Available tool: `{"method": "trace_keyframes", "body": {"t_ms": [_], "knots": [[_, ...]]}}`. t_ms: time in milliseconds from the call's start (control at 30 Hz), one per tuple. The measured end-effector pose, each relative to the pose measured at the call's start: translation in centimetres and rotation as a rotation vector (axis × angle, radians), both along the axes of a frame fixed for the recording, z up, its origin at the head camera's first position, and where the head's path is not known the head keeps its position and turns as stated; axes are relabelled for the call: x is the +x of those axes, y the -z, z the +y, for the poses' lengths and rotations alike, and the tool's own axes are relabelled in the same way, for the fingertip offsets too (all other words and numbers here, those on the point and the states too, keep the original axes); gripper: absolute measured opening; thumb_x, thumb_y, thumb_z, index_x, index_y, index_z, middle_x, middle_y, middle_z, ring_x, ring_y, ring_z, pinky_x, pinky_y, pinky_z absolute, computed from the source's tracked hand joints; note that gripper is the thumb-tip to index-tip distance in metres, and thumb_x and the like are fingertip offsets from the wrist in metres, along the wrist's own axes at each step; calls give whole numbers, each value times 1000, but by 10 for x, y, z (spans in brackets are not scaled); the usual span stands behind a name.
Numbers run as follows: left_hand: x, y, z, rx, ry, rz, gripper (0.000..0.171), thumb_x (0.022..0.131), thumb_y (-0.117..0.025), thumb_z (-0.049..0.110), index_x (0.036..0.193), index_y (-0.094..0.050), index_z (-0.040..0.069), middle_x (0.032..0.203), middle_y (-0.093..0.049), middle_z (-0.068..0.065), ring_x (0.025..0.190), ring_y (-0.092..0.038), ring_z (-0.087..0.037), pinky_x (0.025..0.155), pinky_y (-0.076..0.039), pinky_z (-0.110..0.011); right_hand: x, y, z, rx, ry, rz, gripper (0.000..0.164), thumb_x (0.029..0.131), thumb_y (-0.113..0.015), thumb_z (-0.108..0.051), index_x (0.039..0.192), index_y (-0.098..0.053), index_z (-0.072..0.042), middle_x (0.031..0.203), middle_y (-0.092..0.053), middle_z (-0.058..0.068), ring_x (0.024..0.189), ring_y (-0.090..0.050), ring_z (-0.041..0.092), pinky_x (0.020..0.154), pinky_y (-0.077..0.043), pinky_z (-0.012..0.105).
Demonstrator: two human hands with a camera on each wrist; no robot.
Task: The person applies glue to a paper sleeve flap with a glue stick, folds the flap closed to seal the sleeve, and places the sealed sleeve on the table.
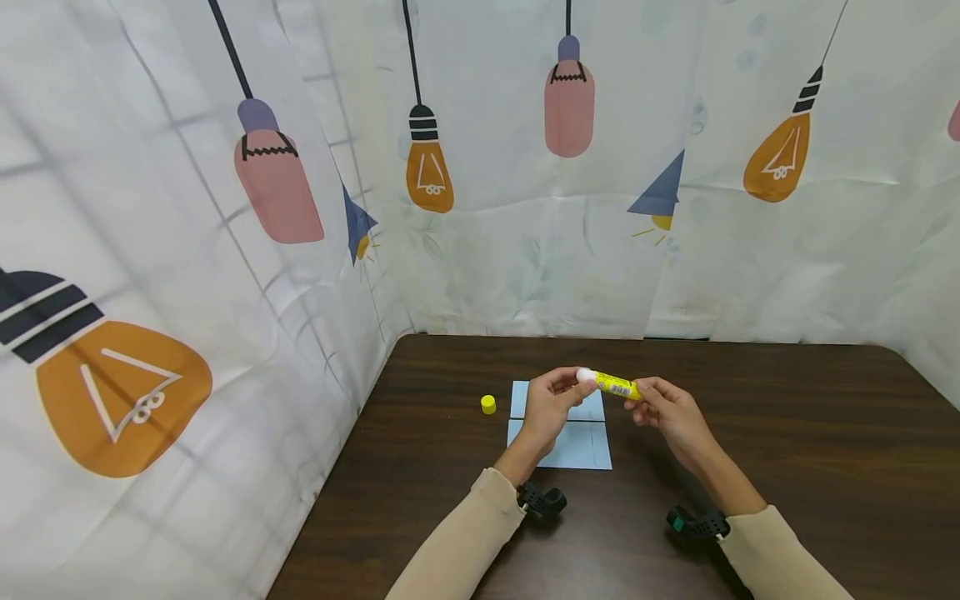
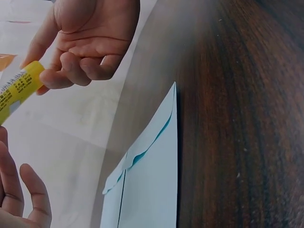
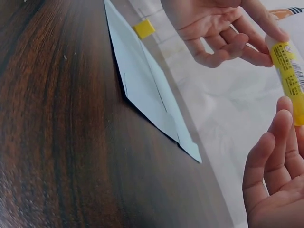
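A yellow glue stick (image 1: pixel 617 385) with a white end is held up above the table, lying nearly level between both hands. My left hand (image 1: pixel 547 410) pinches its white end between thumb and finger. At the other end, the yellow base, my right hand (image 1: pixel 671 414) pinches with thumb and fingertips. Below them lies a light blue folded paper (image 1: pixel 573 454), with a crease line across it and a loose flap edge showing in the left wrist view. The yellow cap (image 1: pixel 488 404) stands apart on the table, left of the paper; the right wrist view shows it beyond the paper.
The dark brown wooden table (image 1: pixel 810 433) has rounded far corners. White curtains (image 1: pixel 495 275) printed with lamps and bulbs hang behind it and along its left side. Each wrist wears a black band (image 1: pixel 542 500).
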State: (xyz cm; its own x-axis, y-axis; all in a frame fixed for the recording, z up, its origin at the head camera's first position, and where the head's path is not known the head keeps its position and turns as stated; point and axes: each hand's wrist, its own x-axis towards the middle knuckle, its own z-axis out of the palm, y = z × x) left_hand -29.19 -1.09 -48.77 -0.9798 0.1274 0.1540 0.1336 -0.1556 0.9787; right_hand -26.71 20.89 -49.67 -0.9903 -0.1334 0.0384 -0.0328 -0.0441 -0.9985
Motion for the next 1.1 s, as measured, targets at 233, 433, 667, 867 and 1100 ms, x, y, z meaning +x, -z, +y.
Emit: {"method": "trace_keyframes", "body": {"t_ms": [233, 433, 667, 867, 1100], "knots": [[1, 1, 0, -5, 2, -2, 26, 87, -83, 17, 109, -77, 4, 97, -76, -3, 80, -66, -8, 71, -56, -21, 0, 0, 2, 2, -10, -5, 22, 106, -56, -36, 108, -62, -16, 86, -71, -7, 72, -61, 8, 72, -55, 23], [2, 2, 0, -26, 1, -10, 25, 86, -84, 20, 107, -78, 9, 96, -76, 0, 80, -66, -7, 71, -56, -21, 2, -1, 2, -44, -23, 7, 16, 106, -56, -31, 107, -64, -17, 87, -70, -6, 72, -61, 8, 71, -55, 22], [1, 2, -1, -37, -11, -12, 25, 85, -85, 22, 106, -79, 9, 97, -76, -1, 82, -66, -8, 71, -56, -22, 3, -1, 2, -87, -35, 30, 14, 105, -59, -25, 113, -65, -16, 91, -73, -5, 74, -61, 7, 71, -56, 20], [2, 2, -2, -38, -26, -6, 26, 86, -84, 23, 107, -78, 9, 98, -76, -2, 78, -64, -10, 70, -54, -22, 2, -2, 1, -60, -12, 36, 25, 104, -62, -23, 124, -63, -8, 97, -74, -5, 75, -61, 9, 72, -56, 21], [2, 3, -2, -37, -27, -6, 26, 87, -84, 24, 108, -78, 9, 99, -76, -2, 83, -68, -16, 71, -55, -21, 3, -2, 1, 2, 35, 70, 36, 101, -66, -20, 130, -59, 0, 94, -65, -4, 77, -61, 10, 73, -57, 22]]}}
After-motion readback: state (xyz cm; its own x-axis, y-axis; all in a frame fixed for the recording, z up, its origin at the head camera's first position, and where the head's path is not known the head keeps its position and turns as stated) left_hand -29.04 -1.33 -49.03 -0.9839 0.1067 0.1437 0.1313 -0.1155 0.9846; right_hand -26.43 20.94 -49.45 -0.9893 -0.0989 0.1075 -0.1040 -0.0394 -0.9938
